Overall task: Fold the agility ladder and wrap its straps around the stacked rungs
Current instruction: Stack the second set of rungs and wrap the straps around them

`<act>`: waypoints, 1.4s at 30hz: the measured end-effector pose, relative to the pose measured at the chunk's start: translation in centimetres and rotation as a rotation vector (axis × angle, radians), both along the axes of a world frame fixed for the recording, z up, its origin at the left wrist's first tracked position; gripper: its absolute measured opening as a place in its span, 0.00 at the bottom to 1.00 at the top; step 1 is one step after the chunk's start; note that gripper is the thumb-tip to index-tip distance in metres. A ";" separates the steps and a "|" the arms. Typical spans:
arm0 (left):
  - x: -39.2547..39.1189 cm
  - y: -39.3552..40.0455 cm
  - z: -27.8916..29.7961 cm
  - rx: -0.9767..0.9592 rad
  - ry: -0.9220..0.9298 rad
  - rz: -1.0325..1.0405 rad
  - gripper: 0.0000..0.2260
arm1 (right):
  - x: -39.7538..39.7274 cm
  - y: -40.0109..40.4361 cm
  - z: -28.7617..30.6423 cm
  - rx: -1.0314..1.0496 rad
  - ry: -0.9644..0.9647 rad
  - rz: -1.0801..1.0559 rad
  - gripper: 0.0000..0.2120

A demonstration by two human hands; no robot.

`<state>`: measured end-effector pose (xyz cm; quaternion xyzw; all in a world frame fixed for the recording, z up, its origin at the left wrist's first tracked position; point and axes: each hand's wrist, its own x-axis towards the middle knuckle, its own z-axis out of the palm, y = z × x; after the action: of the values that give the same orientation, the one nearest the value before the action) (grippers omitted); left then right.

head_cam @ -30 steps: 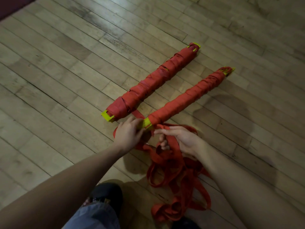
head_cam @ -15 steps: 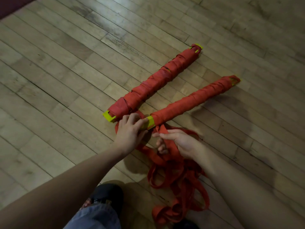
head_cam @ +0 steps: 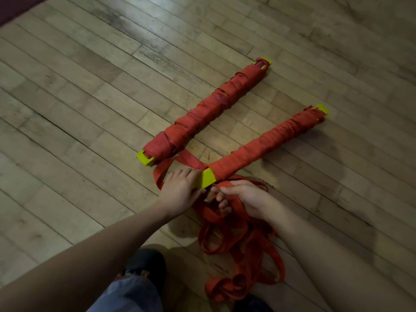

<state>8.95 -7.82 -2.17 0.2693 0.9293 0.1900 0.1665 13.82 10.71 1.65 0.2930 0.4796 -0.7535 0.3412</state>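
Note:
Two bundles of stacked yellow rungs wound in red strap lie on the wooden floor. The far bundle point(head_cam: 209, 111) rests by itself. The near bundle point(head_cam: 267, 143) has its yellow end point(head_cam: 207, 177) pinched by my left hand point(head_cam: 180, 190). Just to the right, my right hand point(head_cam: 243, 197) grips the loose red strap point(head_cam: 238, 244) under that end, fingers curled around it. The remaining strap lies in a tangled pile between my arms. One strap section point(head_cam: 180, 161) links the two bundles.
Bare wooden floorboards point(head_cam: 90, 109) surround the bundles. My dark shoe point(head_cam: 144, 264) and a jeans leg point(head_cam: 130, 296) are at the bottom, left of the strap pile. A dark red edge point(head_cam: 13, 5) shows at the top left corner.
The near bundle has swung so its far end lies further right, away from the other bundle. My hands stay at its near end, the right one still gripping the strap.

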 end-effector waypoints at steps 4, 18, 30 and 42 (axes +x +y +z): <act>-0.1 0.6 0.1 0.041 0.018 0.061 0.19 | 0.0 0.1 -0.2 0.051 0.056 0.021 0.09; -3.9 -1.0 2.1 0.019 0.212 0.280 0.18 | -3.9 -1.9 1.8 -0.026 0.193 0.059 0.10; -0.9 -3.7 -1.1 0.024 0.284 -0.142 0.20 | -2.3 -3.2 0.1 0.058 0.027 -0.029 0.09; 0.7 -2.4 -0.3 0.055 0.110 -0.008 0.20 | -0.9 -1.8 0.5 0.119 -0.068 0.069 0.10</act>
<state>9.65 -10.22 -2.44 0.2878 0.9303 0.1999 0.1086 12.88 8.93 2.12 0.3216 0.5215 -0.7009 0.3652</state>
